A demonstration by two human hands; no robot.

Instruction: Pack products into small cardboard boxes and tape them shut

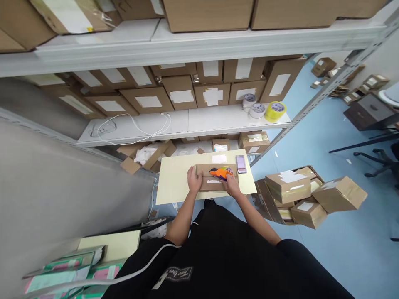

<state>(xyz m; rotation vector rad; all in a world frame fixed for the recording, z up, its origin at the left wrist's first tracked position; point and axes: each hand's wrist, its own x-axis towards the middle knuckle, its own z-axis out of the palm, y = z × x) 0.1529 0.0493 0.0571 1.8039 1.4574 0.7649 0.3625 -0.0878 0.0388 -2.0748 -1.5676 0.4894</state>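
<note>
Black shirt [243,257] foremost; beyond, the half-open left hand [194,180] rests against a box [206,185] on the table [171,178] (likely light, stiff; hold its ends), right hand [232,186] wrapped round a tape gun [220,172].

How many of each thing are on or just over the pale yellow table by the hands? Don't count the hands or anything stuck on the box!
Cardboard box: 1
Orange tape dispenser: 1
Phone: 1
White paper: 1
Total: 4
</note>
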